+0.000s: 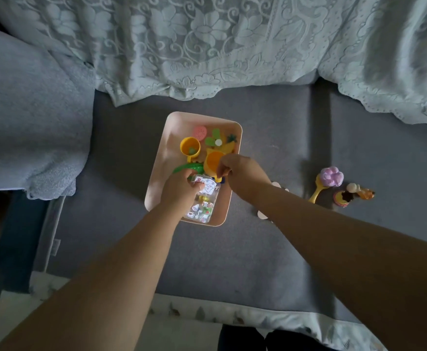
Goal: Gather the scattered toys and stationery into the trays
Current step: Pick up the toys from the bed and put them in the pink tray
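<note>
At frame centre, left hand [179, 186] is gripping the sticker packet [202, 198] in the pink tray [161, 158]; right hand [242, 173] is pinching the yellow cup [213, 162]

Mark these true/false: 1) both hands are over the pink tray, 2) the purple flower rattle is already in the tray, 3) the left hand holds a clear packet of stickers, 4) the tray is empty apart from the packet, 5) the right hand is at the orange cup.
1) True. The left hand and right hand are both over the pink tray.
2) False. The purple flower rattle lies on the grey cushion, right of the tray, beside a small figure toy.
3) True. Its fingers grip the clear sticker packet.
4) False. It also holds a yellow cup, a green piece and other small toys.
5) True. Its fingers pinch at the orange cup.
</note>
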Motion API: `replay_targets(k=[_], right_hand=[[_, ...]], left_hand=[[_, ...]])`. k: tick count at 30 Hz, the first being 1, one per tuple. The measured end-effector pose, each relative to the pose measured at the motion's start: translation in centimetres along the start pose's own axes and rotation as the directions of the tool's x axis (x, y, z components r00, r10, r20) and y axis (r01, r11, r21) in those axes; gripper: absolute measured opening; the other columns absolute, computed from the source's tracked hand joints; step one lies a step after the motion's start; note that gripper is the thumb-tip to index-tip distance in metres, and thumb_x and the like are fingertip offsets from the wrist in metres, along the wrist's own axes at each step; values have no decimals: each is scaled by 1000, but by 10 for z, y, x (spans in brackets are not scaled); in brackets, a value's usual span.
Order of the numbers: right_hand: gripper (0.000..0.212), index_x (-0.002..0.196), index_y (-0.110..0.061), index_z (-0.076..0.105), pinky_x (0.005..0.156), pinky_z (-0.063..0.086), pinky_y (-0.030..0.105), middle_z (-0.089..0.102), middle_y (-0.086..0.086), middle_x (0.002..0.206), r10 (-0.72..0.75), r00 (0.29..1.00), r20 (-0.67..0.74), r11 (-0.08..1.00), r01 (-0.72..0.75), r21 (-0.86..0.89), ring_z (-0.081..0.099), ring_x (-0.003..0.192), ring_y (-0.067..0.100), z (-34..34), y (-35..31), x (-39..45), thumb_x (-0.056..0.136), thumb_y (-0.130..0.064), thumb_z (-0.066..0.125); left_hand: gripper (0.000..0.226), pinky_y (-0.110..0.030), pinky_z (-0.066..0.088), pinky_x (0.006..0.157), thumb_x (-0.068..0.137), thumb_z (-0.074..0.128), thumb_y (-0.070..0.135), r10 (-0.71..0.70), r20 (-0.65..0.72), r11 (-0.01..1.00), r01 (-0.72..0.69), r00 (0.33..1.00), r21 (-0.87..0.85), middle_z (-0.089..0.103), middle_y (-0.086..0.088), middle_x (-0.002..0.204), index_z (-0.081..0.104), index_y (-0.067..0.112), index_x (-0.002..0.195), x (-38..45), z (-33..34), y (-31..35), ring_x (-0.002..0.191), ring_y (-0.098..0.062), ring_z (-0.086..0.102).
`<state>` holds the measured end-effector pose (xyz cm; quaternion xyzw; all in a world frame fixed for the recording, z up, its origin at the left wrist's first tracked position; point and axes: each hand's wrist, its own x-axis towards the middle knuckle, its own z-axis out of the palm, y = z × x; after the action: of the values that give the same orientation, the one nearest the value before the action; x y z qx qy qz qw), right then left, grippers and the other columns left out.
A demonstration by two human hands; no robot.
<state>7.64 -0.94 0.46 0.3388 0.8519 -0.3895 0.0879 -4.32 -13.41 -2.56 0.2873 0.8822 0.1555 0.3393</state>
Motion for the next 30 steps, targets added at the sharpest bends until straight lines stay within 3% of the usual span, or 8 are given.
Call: replay_targets(k=[6,11,16,20,23,26,30], right_hand=[[28,94,-18,63,75,54,33,61,3,100,52,998,-23,998,-51,44,59,89,21,11,-2,-1,89,3,45],[33,98,-19,63,78,56,37,61,1,111,50,998,-46,998,-48,38,59,94,22,12,-7,2,88,5,44],[37,104,-29,65,84,55,38,55,-13,131,-39,997,-70,998,35,-51,58,108,20,8,-7,8,88,1,51],[24,104,-28,63,77,56,34,50,-11,127,12,990,-142,998,-21,-57,58,97,18,1,8,3,95,-12,47],[30,102,-33,59,69,55,26,47,-13,121,88,980,-176,995,-95,-32,58,94,14,1,27,-5,95,-8,45],[36,103,-35,60,72,56,25,44,-10,127,115,973,-200,991,-127,-49,57,99,12,-4,47,-13,93,-3,48],[37,107,-29,62,74,49,29,45,-5,127,191,958,-213,979,-202,-34,52,109,18,-17,81,-25,89,1,48]], left_hand=[[36,-30,45,91,96,56,24,89,78,990,-97,993,105,62,-3,126,55,18,132,7,16,-4,112,-23,58],[29,-29,42,82,99,45,15,20,-110,986,-1,994,170,62,-5,119,56,16,125,11,9,-8,109,-24,58],[35,-31,44,86,98,44,12,23,-140,983,3,990,183,60,-5,125,53,17,131,16,-5,-12,115,-24,56],[24,-28,45,81,98,45,16,105,-176,980,-72,979,185,63,-3,112,59,17,119,16,-5,4,102,-20,59],[19,-26,51,87,100,46,28,137,-207,982,-104,969,160,65,0,107,58,19,112,16,4,28,92,-14,59],[23,-34,53,90,99,47,30,216,-202,966,-178,955,190,66,0,109,58,19,117,15,18,62,96,-19,63],[29,-33,50,90,95,57,23,341,-135,928,-310,930,205,66,-2,115,59,16,124,12,49,96,105,-21,60]])
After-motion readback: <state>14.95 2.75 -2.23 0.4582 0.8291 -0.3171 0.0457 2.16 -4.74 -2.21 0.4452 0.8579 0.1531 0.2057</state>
